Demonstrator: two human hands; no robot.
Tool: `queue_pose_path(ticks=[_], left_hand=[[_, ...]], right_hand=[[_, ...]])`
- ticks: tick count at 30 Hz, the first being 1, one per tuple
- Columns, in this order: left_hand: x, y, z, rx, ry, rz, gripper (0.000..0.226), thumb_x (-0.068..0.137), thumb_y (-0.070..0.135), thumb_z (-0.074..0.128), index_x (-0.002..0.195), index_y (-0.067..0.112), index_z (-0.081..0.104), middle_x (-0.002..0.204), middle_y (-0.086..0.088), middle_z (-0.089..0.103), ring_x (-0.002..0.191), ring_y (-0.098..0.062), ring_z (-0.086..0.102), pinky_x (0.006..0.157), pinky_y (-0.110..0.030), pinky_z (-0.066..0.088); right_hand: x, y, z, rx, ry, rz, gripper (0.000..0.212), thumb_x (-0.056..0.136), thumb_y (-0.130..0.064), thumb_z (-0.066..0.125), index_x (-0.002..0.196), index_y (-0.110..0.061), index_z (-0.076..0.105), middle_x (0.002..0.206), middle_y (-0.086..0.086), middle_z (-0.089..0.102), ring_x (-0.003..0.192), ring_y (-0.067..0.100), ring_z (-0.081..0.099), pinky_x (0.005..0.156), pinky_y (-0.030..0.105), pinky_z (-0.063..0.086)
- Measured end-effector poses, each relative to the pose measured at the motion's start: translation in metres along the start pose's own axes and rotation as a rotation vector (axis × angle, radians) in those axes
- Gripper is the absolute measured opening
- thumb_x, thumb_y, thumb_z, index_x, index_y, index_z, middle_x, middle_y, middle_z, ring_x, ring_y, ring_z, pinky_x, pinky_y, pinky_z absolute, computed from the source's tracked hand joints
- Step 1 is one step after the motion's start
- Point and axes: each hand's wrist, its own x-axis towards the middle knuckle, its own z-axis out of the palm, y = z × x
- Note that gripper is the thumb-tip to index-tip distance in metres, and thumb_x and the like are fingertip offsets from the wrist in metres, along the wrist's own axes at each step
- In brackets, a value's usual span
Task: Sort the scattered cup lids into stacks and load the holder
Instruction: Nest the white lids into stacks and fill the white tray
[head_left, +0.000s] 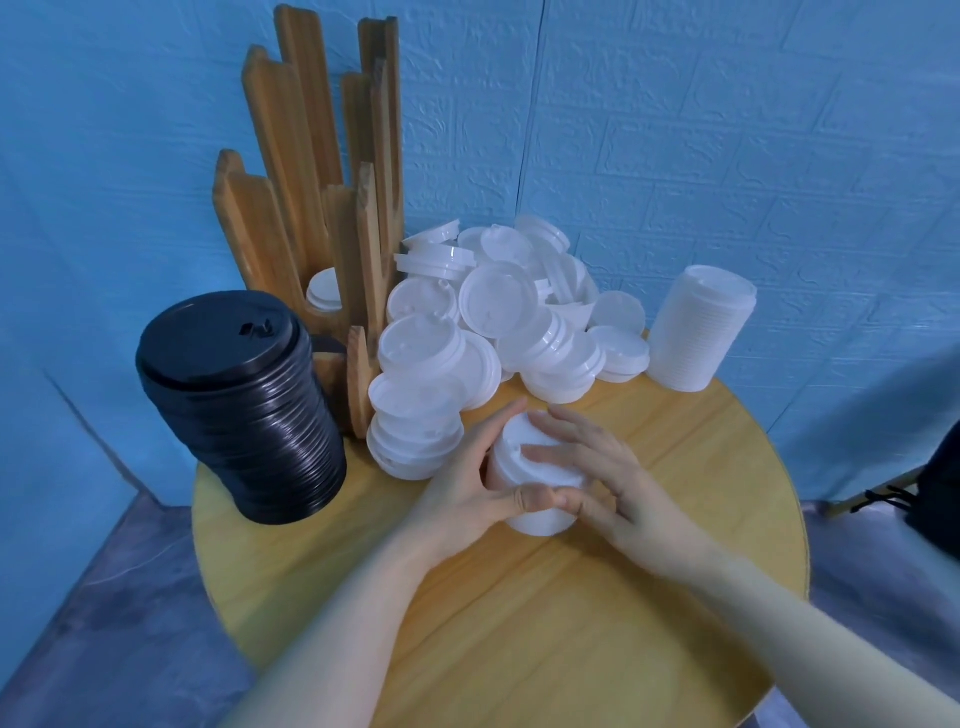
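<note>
I see a round wooden table (519, 613), light grain, filling the lower frame, with a textured blue wall (727, 130) behind. At the left edge a tall stack of black lids (244, 410), ribbed and glossy, leans slightly. Just behind it at upper left is the wooden holder (322, 171), upright slats, one white lid (323, 291) in a slot. In the centre, a loose pile of white lids (493, 317), thin plastic and round. Below it, a small white stack (535, 473) stands on the table. My left hand (467, 483) grips its left side, fingers curled round; my right hand (597, 467) lies over its top, fingers mostly straight, thumbs meeting in front. At the right, a neat tall white stack (696, 332).
</note>
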Motion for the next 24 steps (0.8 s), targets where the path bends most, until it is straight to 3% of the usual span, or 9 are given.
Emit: queue_pose_path(ticks=[4,12,15,18,21,24], left_hand=[[0.000,-0.001,0.001,-0.011,0.004,-0.013,0.093,0.066,0.051,0.080,0.148,0.037,0.039,0.148,0.022,0.045,0.135,0.009,0.040,0.108,-0.017,0.039],[0.002,-0.003,-0.002,-0.015,0.014,-0.026,0.090,0.062,0.048,0.084,0.142,0.037,0.045,0.139,0.014,0.056,0.129,-0.003,0.052,0.109,-0.032,0.045],[0.001,-0.003,0.001,-0.027,0.034,-0.019,0.086,0.059,0.046,0.084,0.137,0.036,0.048,0.135,0.012,0.057,0.125,-0.001,0.054,0.104,-0.026,0.046],[0.001,-0.003,0.002,-0.050,0.044,-0.013,0.089,0.057,0.047,0.083,0.138,0.033,0.047,0.135,0.012,0.056,0.122,0.002,0.053,0.098,-0.018,0.045],[0.002,-0.002,0.003,-0.044,0.036,-0.008,0.092,0.058,0.049,0.082,0.141,0.033,0.045,0.136,0.018,0.053,0.123,0.008,0.050,0.097,-0.011,0.043],[0.002,0.000,0.004,-0.028,0.031,-0.006,0.095,0.057,0.051,0.081,0.142,0.034,0.043,0.136,0.024,0.050,0.123,0.014,0.046,0.097,-0.007,0.040]], right_hand=[[-0.004,0.000,0.007,0.089,0.005,0.030,0.040,0.101,-0.046,0.036,0.132,-0.030,0.056,0.153,-0.017,0.032,0.149,0.015,0.013,0.120,0.034,0.016],[0.001,0.005,-0.006,0.238,-0.030,0.034,0.031,0.093,-0.017,0.055,0.121,-0.023,0.067,0.146,-0.016,0.047,0.145,0.008,0.025,0.116,0.020,0.020],[0.004,0.001,-0.014,0.348,-0.031,0.076,0.025,0.090,-0.018,0.060,0.111,-0.020,0.073,0.139,-0.013,0.055,0.140,0.008,0.035,0.113,0.023,0.027],[0.018,-0.001,-0.029,0.399,0.053,0.160,0.023,0.088,-0.026,0.060,0.105,-0.019,0.073,0.121,-0.010,0.067,0.121,0.007,0.054,0.102,0.025,0.039],[0.041,0.010,-0.035,0.190,0.284,0.162,0.023,0.089,-0.024,0.067,0.112,-0.026,0.068,0.117,-0.014,0.067,0.115,0.007,0.054,0.097,0.028,0.040],[0.066,0.024,-0.035,-0.056,0.332,0.183,0.042,0.087,-0.023,0.071,0.127,-0.029,0.057,0.126,-0.017,0.055,0.124,0.011,0.042,0.107,0.041,0.034]])
